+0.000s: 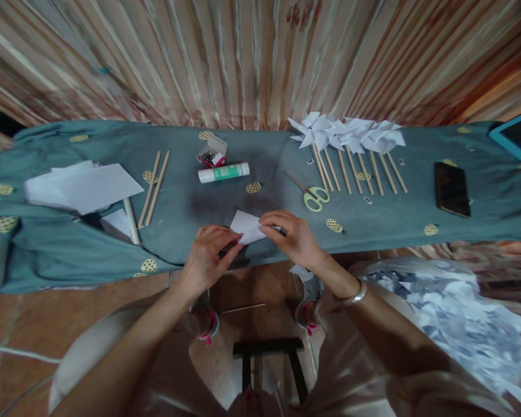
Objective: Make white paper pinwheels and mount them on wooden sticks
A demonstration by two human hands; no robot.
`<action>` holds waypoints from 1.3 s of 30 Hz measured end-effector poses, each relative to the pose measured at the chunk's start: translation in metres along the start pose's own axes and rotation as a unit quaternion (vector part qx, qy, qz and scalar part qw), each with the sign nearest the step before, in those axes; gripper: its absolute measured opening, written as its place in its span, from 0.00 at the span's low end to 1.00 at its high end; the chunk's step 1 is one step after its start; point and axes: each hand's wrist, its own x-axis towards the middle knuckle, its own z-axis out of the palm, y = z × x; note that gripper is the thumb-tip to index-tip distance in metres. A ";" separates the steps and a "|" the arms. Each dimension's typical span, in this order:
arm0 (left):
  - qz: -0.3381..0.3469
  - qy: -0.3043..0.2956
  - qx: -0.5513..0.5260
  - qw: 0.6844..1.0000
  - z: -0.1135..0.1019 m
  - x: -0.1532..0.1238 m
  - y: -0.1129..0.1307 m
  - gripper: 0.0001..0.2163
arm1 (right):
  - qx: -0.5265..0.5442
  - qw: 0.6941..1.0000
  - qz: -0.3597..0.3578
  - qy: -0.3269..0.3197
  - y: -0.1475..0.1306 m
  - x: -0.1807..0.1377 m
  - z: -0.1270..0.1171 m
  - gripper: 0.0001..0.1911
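A small piece of white paper (245, 225), with a pointed upper corner, is held between both hands at the table's front edge. My left hand (211, 252) pinches its lower left side between thumb and fingers. On the right side, my right hand (293, 234) grips the paper the same way; a silver bracelet circles that wrist. Beyond the hands lie a glue stick (224, 172), an opened small box of pins (212, 153) and scissors (310, 194) with light green handles. Several white paper pinwheels (347, 134) on wooden sticks lie in a row at the back right.
White paper sheets (87, 188) and two wooden sticks (154, 188) lie on the left of the cloth-covered table (269, 208). A phone (452, 189) and a blue-framed device (518, 136) sit at the right. Below, a bag of paper scraps (455, 313) stands beside my leg.
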 end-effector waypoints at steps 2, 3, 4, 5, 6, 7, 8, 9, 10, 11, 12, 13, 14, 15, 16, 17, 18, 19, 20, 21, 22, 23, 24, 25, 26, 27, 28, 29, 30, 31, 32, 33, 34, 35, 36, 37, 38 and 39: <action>-0.006 0.002 0.025 1.000 -0.001 -0.001 0.001 0.10 | -0.007 1.000 -0.010 0.001 0.002 0.006 0.004 0.07; -0.006 0.008 0.040 0.999 -0.002 -0.002 0.002 0.11 | -0.012 1.000 -0.013 0.000 0.003 0.009 0.006 0.06; -0.002 0.016 0.056 0.998 -0.002 -0.003 0.003 0.13 | -0.018 1.000 -0.013 -0.001 0.004 0.011 0.009 0.06; 0.009 0.025 0.071 0.997 -0.002 -0.005 0.005 0.15 | -0.023 1.000 -0.011 -0.001 0.006 0.013 0.011 0.06; 0.028 0.031 0.084 0.996 -0.001 -0.006 0.008 0.17 | -0.028 1.000 -0.008 0.001 0.008 0.014 0.013 0.06; 0.053 0.035 0.095 0.993 0.000 -0.008 0.011 0.19 | -0.031 0.999 -0.006 0.005 0.009 0.015 0.015 0.05; 0.081 0.031 0.103 0.991 0.002 -0.009 0.014 0.20 | -0.034 0.999 -0.004 0.010 0.011 0.016 0.017 0.05; 0.106 0.023 0.112 0.988 0.005 -0.011 0.018 0.21 | -0.035 0.999 -0.003 0.013 0.012 0.016 0.019 0.05; 0.125 0.015 0.122 0.984 0.008 -0.014 0.021 0.21 | -0.036 0.999 -0.002 0.015 0.013 0.016 0.021 0.06; 0.133 0.001 0.135 0.982 0.011 -0.016 0.024 0.21 | -0.037 0.999 -0.001 0.017 0.014 0.016 0.022 0.06; 0.135 -0.013 0.149 0.979 0.014 -0.018 0.027 0.21 | -0.039 0.999 0.001 0.020 0.015 0.017 0.024 0.06; 0.134 -0.025 0.163 0.977 0.018 -0.021 0.028 0.21 | -0.040 0.999 0.002 0.023 0.015 0.017 0.025 0.06; 0.132 -0.035 0.175 0.975 0.021 -0.023 0.029 0.22 | -0.042 0.999 0.003 0.027 0.016 0.017 0.026 0.06; 0.128 -0.042 0.184 0.974 0.023 -0.025 0.029 0.22 | -0.044 0.999 0.004 0.031 0.016 0.017 0.027 0.06; 0.124 -0.047 0.192 0.972 0.025 -0.027 0.029 0.23 | -0.046 0.998 0.005 0.035 0.016 0.018 0.028 0.06; 0.119 -0.051 0.198 0.972 0.027 -0.029 0.028 0.24 | -0.048 0.998 0.005 0.038 0.015 0.019 0.030 0.06; 0.114 -0.055 0.203 0.971 0.028 -0.030 0.027 0.25 | -0.049 0.998 0.004 0.041 0.015 0.019 0.031 0.06; 0.109 -0.058 0.207 0.970 0.029 -0.031 0.026 0.25 | -0.051 0.998 0.003 0.044 0.015 0.020 0.032 0.06; 0.105 -0.060 0.211 0.970 0.030 -0.031 0.025 0.26 | -0.054 0.997 0.001 0.047 0.014 0.021 0.033 0.06; 0.102 -0.063 0.212 0.970 0.030 -0.031 0.024 0.26 | -0.057 0.997 0.000 0.049 0.014 0.022 0.034 0.06; 0.100 -0.064 0.213 0.970 0.029 -0.031 0.024 0.27 | -0.061 0.997 0.000 0.051 0.013 0.022 0.035 0.06; 0.099 -0.066 0.213 0.970 0.029 -0.031 0.023 0.28 | -0.064 0.997 0.001 0.052 0.013 0.023 0.035 0.06; 0.098 -0.068 0.213 0.970 0.028 -0.031 0.023 0.28 | -0.068 0.996 0.003 0.053 0.012 0.023 0.036 0.06; 0.096 -0.072 0.214 0.969 0.028 -0.031 0.023 0.29 | -0.072 0.996 0.005 0.055 0.012 0.024 0.037 0.06; 0.094 -0.076 0.216 0.969 0.027 -0.031 0.023 0.29 | -0.075 0.996 0.007 0.057 0.011 0.024 0.037 0.06; 0.092 -0.082 0.219 0.968 0.027 -0.030 0.023 0.29 | -0.078 0.995 0.009 0.058 0.010 0.024 0.038 0.06; 0.090 -0.088 0.222 0.967 0.026 -0.030 0.023 0.29 | -0.081 0.995 0.011 0.060 0.010 0.024 0.039 0.06; 0.088 -0.095 0.224 0.966 0.026 -0.030 0.023 0.29 | -0.084 0.994 0.014 0.062 0.010 0.024 0.039 0.06; 0.086 -0.100 0.225 0.965 0.026 -0.030 0.023 0.29 | -0.088 0.994 0.017 0.064 0.010 0.024 0.040 0.05; 0.084 -0.105 0.225 0.965 0.026 -0.030 0.022 0.30 | -0.091 0.994 0.019 0.066 0.009 0.024 0.040 0.05; 0.082 -0.109 0.224 0.965 0.026 -0.030 0.022 0.30 | -0.093 0.993 0.020 0.068 0.009 0.023 0.041 0.05; 0.080 -0.112 0.224 0.965 0.026 -0.030 0.022 0.31 | -0.095 0.993 0.021 0.069 0.009 0.023 0.041 0.05; 0.079 -0.111 0.223 0.965 0.026 -0.030 0.022 0.31 | -0.095 0.993 0.020 0.070 0.009 0.023 0.042 0.04; 0.079 -0.111 0.221 0.966 0.026 -0.030 0.022 0.32 | -0.096 0.993 0.020 0.071 0.009 0.023 0.042 0.04; 0.080 -0.110 0.220 0.966 0.026 -0.030 0.022 0.32 | -0.095 0.993 0.020 0.072 0.009 0.023 0.042 0.03; 0.080 -0.110 0.218 0.966 0.026 -0.030 0.022 0.32 | -0.096 0.993 0.021 0.073 0.009 0.023 0.043 0.03; 0.081 -0.109 0.216 0.967 0.026 -0.030 0.022 0.32 | -0.096 0.993 0.021 0.073 0.009 0.022 0.043 0.03; 0.081 -0.109 0.215 0.967 0.025 -0.030 0.022 0.32 | -0.096 0.992 0.022 0.072 0.008 0.022 0.043 0.04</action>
